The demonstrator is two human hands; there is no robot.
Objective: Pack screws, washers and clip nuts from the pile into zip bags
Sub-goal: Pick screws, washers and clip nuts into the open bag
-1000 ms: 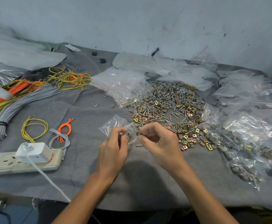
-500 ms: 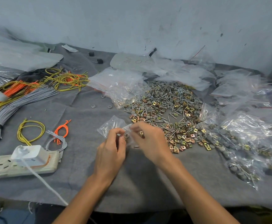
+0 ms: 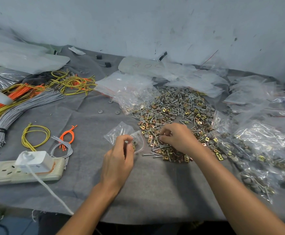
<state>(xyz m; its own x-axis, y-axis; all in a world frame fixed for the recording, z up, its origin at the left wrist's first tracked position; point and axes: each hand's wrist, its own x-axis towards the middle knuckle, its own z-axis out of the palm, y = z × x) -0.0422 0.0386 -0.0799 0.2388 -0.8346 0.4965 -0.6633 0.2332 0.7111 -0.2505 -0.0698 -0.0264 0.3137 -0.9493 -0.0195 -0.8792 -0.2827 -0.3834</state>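
Note:
A pile of screws, grey washers and brass clip nuts (image 3: pixel 170 112) lies spread on the grey cloth (image 3: pixel 155 189). My left hand (image 3: pixel 119 160) pinches the mouth of a small clear zip bag (image 3: pixel 121 133) that lies on the cloth just left of the pile; a washer and a clip nut show inside its opening. My right hand (image 3: pixel 177 138) rests on the pile's near edge, fingertips curled down among the screws and clip nuts; what they grip is too small to tell.
Filled zip bags (image 3: pixel 257 150) are heaped at the right. Empty bags (image 3: pixel 130 89) lie behind the pile. Wire bundles (image 3: pixel 19 106) in grey, orange and yellow lie at the left. A power strip (image 3: pixel 23 172) with a white charger and cable sits near the front left.
My right hand has left the bag's mouth and moved right onto the pile. My left hand keeps its hold on the bag.

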